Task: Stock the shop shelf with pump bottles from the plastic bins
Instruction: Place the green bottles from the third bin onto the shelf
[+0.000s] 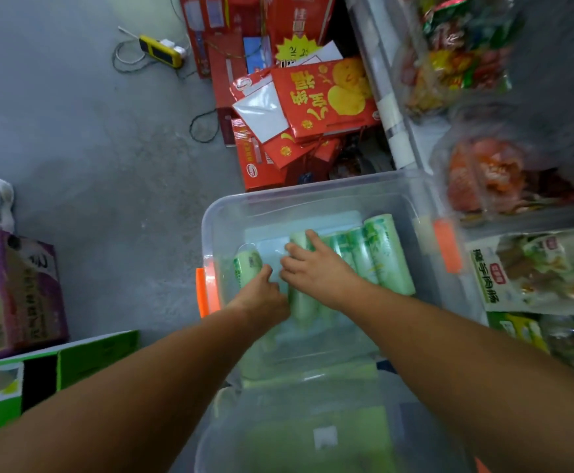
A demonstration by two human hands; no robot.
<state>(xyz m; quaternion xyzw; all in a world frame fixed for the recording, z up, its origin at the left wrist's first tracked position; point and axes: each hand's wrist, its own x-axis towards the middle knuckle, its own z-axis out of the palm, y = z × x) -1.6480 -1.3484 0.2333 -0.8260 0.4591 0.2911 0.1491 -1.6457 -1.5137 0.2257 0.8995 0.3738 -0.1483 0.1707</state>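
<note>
A clear plastic bin (312,196) with orange latches stands on the floor and holds several pale green pump bottles lying on their sides. My left hand (263,291) reaches into the bin and its fingers curl round the lower end of one green bottle (247,266) at the bin's left side. My right hand (316,271) lies with spread fingers over another green bottle (301,307) in the middle. More green bottles (386,254) lie in a row to the right. A second clear bin (231,435) with green contents sits nearer to me, blurred.
Red gift boxes (323,97) are piled beyond the bin. Shelf goods in clear bags (490,175) and green packets (531,271) fill the right side. A purple carton (15,288) and a green carton (60,367) stand at the left on the grey floor (73,131). A yellow power strip (161,51) lies far back.
</note>
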